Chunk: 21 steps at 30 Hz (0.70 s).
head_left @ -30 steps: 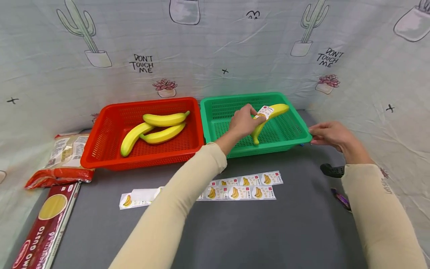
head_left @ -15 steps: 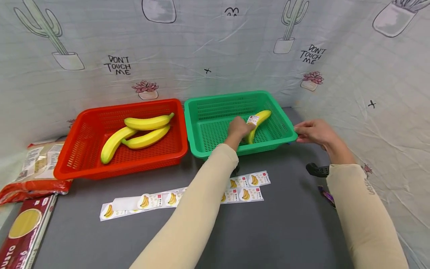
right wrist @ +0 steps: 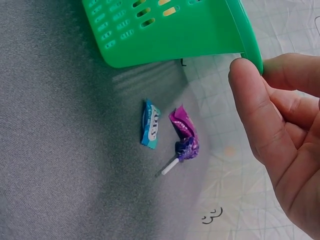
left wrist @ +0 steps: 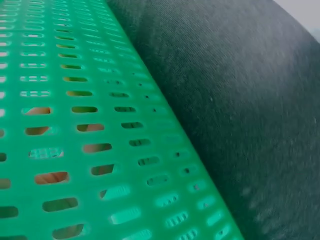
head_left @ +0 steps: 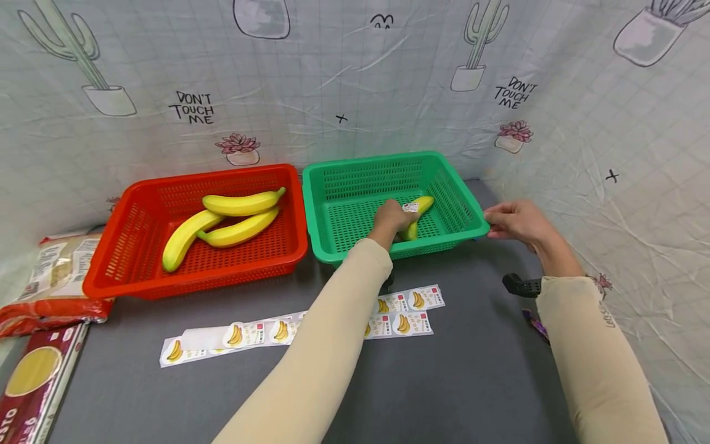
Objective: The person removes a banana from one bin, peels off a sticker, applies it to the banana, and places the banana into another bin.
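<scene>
The left hand (head_left: 390, 217) is down inside the green basket (head_left: 455, 203) now, fingers wrapped round the labelled banana (head_left: 415, 216). A second ago that banana was up in the air above the basket, label showing; half a second ago it was dipping; now it lies low on the mesh floor, near the right side. So the lowering looks all but done, though the grip has not let go. The white sticker (head_left: 411, 207) sits on the banana just past the knuckles.

The right hand (head_left: 513, 220) steadies the basket's right rim, and the wrist view shows its thumb (right wrist: 250, 97) pressed against the green corner (right wrist: 248, 42), fingers curled behind it.

Over in the red basket (head_left: 138, 259), three unlabelled bananas (head_left: 233, 219) lie waiting. On the grey surface (head_left: 471, 382), a strip of banana stickers (head_left: 288, 328) stretches in front of the baskets, partly under the left sleeve. A wrapped lollipop (right wrist: 184, 142) and a blue sweet (right wrist: 150, 123) lie by the basket's corner.
</scene>
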Motion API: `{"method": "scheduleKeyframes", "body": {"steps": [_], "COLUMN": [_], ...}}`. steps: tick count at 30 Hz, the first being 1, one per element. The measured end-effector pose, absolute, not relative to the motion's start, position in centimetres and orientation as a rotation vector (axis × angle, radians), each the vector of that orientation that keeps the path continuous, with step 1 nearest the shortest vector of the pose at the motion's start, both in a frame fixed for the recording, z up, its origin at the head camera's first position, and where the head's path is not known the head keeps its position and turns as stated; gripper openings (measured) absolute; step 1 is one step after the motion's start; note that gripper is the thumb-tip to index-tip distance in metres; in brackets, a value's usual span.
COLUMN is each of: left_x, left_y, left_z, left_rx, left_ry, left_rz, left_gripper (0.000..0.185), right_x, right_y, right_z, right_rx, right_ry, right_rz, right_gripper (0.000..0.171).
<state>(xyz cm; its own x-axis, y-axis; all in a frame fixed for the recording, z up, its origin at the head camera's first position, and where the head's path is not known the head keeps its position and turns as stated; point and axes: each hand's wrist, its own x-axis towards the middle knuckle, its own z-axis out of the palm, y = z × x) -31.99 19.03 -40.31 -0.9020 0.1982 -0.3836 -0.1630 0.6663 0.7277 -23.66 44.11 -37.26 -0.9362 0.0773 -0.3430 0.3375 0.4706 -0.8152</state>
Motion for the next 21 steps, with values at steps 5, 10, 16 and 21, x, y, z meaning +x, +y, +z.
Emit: {"method": "scheduleKeyframes", "body": {"steps": [5, 10, 16, 21], "left_x": [-32.3, -32.6, -30.4, -28.3], "left_y": [17.2, 14.9, 9.5, 0.2], "left_z": [-40.1, -37.8, -32.6, -29.3], "left_rx": [0.085, 0.249, 0.445, 0.512], "left_ry": [2.465, 2.514, 2.45, 2.538], "left_rz": [1.056, 1.087, 1.321, 1.384], "left_gripper": [0.054, 0.067, 0.059, 0.06], "right_x": [-24.0, -23.9, -24.1, -24.2], "right_y": [43.2, 43.2, 43.7, 43.8], "right_z": [-38.0, -37.8, -37.5, -37.4], "right_rx": [0.356, 0.328, 0.299, 0.29], "right_ry": [2.434, 2.453, 2.461, 2.471], "right_rz": [-1.475, -1.458, -1.421, -1.394], "right_gripper": [0.053, 0.054, 0.055, 0.056]}}
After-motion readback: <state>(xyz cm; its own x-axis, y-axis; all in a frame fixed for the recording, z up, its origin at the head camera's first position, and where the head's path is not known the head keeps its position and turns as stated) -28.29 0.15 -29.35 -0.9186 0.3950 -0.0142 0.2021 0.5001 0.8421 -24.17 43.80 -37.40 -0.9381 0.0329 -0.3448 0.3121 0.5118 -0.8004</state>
